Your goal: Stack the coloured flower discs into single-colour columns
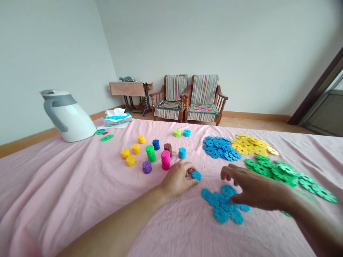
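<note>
My left hand (179,178) pinches a light-blue flower-shaped disc (196,175) between thumb and fingers, just above or at the cloth. Whether more discs sit under it I cannot tell. To its right, my right hand (250,185) is open, thumb and curved fingers apart with nothing visible between them. It hovers over a loose pile of light-blue discs (221,212), partly hiding it. Beyond my left hand stand neat disc stacks: light blue (182,153), magenta (165,160), brown (168,149), bright green (150,153), dark blue (155,144) and purple (147,167).
Loose blue (221,148), yellow (252,144) and green discs (281,171) lie in piles at the right. Several yellow stacks (130,161) stand left. A white kettle (72,119) and tissue pack (118,119) rest on the pink cloth (88,178). Two chairs (203,96) stand behind.
</note>
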A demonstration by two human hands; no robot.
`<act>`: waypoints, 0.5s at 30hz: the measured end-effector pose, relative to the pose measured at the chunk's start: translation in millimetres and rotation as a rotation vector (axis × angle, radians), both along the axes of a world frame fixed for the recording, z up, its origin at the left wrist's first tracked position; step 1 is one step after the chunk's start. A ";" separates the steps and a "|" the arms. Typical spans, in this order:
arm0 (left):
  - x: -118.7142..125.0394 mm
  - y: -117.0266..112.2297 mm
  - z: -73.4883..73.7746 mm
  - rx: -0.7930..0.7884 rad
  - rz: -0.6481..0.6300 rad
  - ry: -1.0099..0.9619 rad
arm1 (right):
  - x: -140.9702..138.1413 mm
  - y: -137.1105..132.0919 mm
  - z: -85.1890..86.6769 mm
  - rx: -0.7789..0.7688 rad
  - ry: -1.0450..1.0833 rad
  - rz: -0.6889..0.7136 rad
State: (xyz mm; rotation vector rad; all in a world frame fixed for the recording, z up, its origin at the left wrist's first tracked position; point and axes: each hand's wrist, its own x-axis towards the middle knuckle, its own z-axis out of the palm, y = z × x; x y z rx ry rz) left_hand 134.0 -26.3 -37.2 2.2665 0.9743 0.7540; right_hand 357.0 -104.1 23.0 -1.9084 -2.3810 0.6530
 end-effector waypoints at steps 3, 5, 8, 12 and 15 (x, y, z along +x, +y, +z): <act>0.4 -0.1 0.7 0.000 0.001 0.003 | -3.4 -1.9 -0.8 -0.034 0.002 0.029; 0.7 -0.1 1.1 -0.001 0.001 0.005 | -8.5 1.4 -4.4 -0.001 0.035 0.040; 0.8 0.1 0.9 -0.006 0.001 0.004 | -18.7 10.5 -15.4 0.111 0.067 0.001; 0.6 0.6 -0.5 -0.005 0.002 0.000 | -30.2 21.6 -32.0 0.254 0.128 -0.064; 0.5 0.7 -1.6 -0.001 0.000 -0.002 | -29.5 23.6 -33.2 0.339 0.172 -0.097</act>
